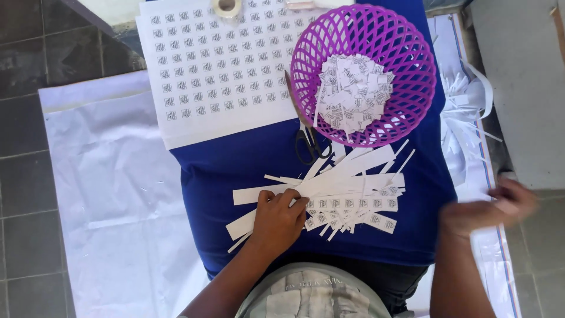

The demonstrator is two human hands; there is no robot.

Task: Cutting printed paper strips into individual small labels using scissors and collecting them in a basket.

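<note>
My left hand (279, 219) rests on a heap of cut white paper strips (347, 188) printed with small square codes, fingers pressing the strips' left ends onto a blue cloth-covered board (235, 165). My right hand (491, 207) is out past the board's right edge, blurred by motion; whether it holds anything is unclear. A purple lattice basket (406, 47) at the far right holds several small cut paper squares (352, 91). Black-handled scissors (306, 138) lie between basket and strips.
A white sheet printed with rows of small codes (218, 65) covers the board's far left. A tape roll (226, 7) sits at its top edge. Paper offcuts (468, 100) lie right of the basket. White sheeting (112, 176) covers the tiled floor.
</note>
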